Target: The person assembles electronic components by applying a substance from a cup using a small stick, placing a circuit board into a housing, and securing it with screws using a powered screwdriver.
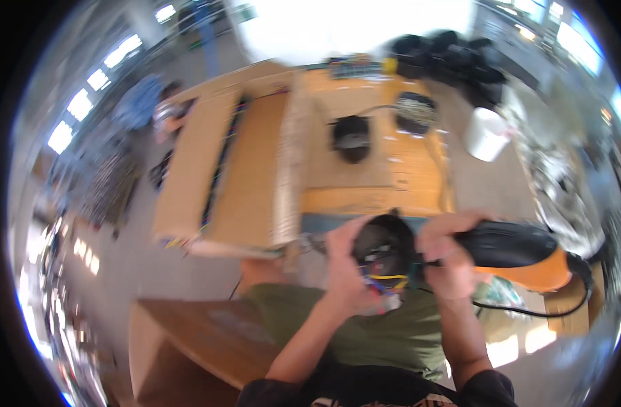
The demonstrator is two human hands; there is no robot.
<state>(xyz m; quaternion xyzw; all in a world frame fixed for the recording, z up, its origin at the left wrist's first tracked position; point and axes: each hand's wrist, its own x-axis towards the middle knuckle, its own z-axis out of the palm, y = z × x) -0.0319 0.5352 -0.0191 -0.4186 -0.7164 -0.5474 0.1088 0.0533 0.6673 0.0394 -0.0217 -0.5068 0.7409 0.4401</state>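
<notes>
Plainly held a black cup-shaped housing (383,237) in the left grip (344,264), with fingers and thumb pressed around its left wall, above the green-trousered lap (371,332) and just beside the near edge of the wooden tabletop (419,195). Saw into the housing through its mouth, and noticed yellow, blue and red wires (390,277) bunched at its near rim. Had the right grip (449,261) curled around the front end of a black-and-orange power tool (517,251), just right of the housing; could not tell, for the blur, of any contact between the two. Followed a black cord (510,311) from the tool's rear, looping near and left.

Found another black round part (352,139) farther off, lying on a cardboard sheet (324,169), with a round tub (415,112) of small pieces beyond it to the right. Made out a white bucket (487,136) at the far right and a heap of black parts (453,60) at the far edge. Saw a large cardboard box (253,176) to the left, and a brown box (208,339) at the near left.
</notes>
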